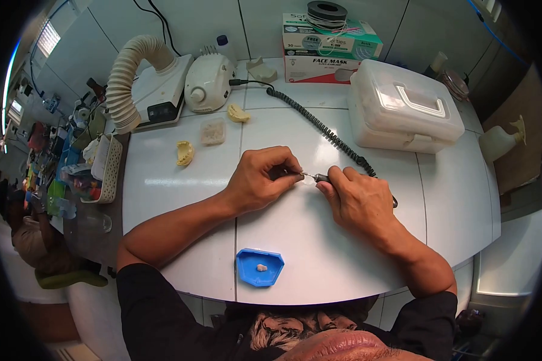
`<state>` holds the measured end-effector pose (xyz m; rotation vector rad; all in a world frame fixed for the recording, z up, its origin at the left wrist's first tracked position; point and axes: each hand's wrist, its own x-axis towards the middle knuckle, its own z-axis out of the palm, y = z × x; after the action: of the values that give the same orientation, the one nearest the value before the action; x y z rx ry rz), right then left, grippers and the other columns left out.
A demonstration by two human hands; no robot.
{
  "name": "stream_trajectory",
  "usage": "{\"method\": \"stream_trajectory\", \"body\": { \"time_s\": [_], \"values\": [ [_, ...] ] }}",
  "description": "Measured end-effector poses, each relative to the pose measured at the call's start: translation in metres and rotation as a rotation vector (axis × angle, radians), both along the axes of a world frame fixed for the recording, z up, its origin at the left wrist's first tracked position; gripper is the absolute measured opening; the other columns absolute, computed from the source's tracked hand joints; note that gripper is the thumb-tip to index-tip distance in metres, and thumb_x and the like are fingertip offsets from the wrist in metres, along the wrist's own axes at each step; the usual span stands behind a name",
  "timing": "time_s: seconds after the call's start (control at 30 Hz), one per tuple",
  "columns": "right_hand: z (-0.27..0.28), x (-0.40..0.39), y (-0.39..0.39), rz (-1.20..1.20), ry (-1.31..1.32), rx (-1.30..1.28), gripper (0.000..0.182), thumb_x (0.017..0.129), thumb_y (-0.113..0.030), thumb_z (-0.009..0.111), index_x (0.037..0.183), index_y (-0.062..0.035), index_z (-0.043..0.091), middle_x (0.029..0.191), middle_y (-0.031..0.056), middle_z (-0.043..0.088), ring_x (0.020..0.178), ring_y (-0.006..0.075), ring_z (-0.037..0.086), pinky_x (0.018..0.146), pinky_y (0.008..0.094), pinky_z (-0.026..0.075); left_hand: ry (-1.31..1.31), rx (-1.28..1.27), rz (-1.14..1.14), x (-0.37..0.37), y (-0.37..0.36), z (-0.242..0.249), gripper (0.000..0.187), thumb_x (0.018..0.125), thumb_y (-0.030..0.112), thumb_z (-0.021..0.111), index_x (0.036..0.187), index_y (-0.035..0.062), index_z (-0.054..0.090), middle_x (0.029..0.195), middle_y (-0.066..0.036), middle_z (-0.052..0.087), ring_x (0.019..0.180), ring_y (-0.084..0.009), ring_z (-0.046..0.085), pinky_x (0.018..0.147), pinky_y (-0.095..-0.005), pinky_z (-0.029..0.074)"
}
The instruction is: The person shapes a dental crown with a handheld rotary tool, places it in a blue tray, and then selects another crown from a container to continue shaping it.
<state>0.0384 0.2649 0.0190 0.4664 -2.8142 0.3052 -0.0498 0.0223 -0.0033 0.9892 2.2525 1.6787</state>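
Scene mostly bright, cool white. 2 blown-out panes (pixel 48 39) upper left, 1 glowing strip (pixel 9 99) at left edge. Glare on tabletop (pixel 174 225) and case lid (pixel 403 84). Soft shadows by right hand (pixel 364 201). Fisheye bows table edges, black vignette at corners. Left background dim, soft. Handpiece (pixel 323 178) readable; small piece (pixel 301 175) too tiny to resolve.

From my camera I see a white tiled surface (pixel 180 222) whose front edge curves across the lower half of the frame, backed by a pale wall (pixel 223 21) with dark joint lines. At the upper left I get a bright slatted window (pixel 49 40) and a strip light (pixel 10 90); at the right edge stands a brown panel (pixel 512 117), with pale floor tiles (pixel 394 307) at the bottom.
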Motion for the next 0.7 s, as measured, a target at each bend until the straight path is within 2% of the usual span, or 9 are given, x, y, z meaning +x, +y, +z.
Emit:
{"method": "stream_trajectory", "body": {
  "time_s": [0.23,0.7],
  "values": [
    [0.0028,0.0006,-0.0006,-0.009,-0.014,0.024,0.036,0.113,-0.043,0.063,0.1,-0.0104,0.068,0.075,0.009,0.066,0.059,0.0296,0.07,0.05,0.0451,0.054,-0.089,0.038,-0.018,-0.0017,-0.0013,-0.0033,0.011,0.096,-0.015,0.075,0.104,-0.0059,0.075,0.105,-0.011,0.08,0.1,-0.0147,0.077,0.092,-0.0294,0.064],
    [0.0024,-0.0004,0.0006,-0.015,-0.041,0.038,0.037,0.114,-0.045,0.061,0.102,-0.0105,0.067,0.077,0.0099,0.069,0.061,0.0313,0.072,0.051,0.0465,0.055,-0.23,0.016,-0.038,-0.0069,-0.0033,-0.0028,0.01,0.098,-0.013,0.073,0.103,-0.0048,0.075,0.107,-0.011,0.08,0.102,-0.0149,0.078,0.096,-0.0301,0.064]
  ]
}}
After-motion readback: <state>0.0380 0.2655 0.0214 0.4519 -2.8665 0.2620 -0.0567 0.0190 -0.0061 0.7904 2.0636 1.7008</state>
